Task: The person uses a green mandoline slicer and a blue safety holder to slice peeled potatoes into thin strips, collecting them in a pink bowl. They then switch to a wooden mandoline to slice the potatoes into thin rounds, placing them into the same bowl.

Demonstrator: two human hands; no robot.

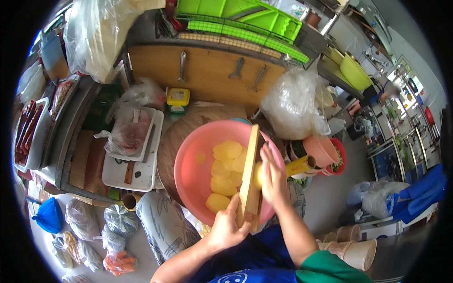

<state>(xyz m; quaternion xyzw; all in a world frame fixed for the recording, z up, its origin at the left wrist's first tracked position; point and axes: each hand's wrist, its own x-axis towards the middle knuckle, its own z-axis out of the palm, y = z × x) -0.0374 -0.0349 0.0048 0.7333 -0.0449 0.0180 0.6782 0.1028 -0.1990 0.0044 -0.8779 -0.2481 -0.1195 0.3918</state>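
Note:
My left hand (230, 224) grips the lower end of a wooden mandoline slicer (248, 177), tilted on edge over a pink plastic basin (189, 166). Against the slicer's right face, my right hand (272, 177) presses a peeled potato (259, 175) under its flat palm and fingers; most of that potato is hidden. Pale yellow potato slices and pieces (221, 168) lie in the basin, left of the slicer. Under the basin is a round wooden block (170, 152), close in front of my knees.
A white tray (113, 177) with a wooden-handled knife (129, 172) and bagged meat (127, 132) stands left. Wrenches (182, 66) hang on the board behind. A yellow-labelled roll (299, 166) and a salmon-coloured bucket (320, 150) are right. Bags (83, 217) lie on the floor. Another person (378, 93) is far right.

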